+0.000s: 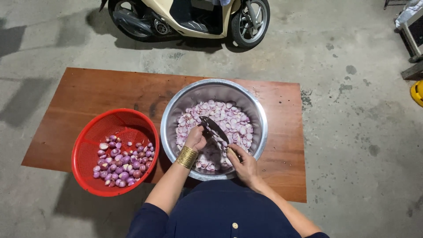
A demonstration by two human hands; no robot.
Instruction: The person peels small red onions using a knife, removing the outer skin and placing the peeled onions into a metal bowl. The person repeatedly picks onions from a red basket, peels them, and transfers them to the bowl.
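Over the steel bowl point(174, 110), the right hand point(243, 165) has its fingers clamped on a knife point(214, 129) running toward 11 o'clock; the left hand point(196, 137) pinches a shallot at the blade's 9 o'clock side

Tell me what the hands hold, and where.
Right hand grips the knife by its handle; left hand pinches something small at the blade, likely a shallot, hidden.
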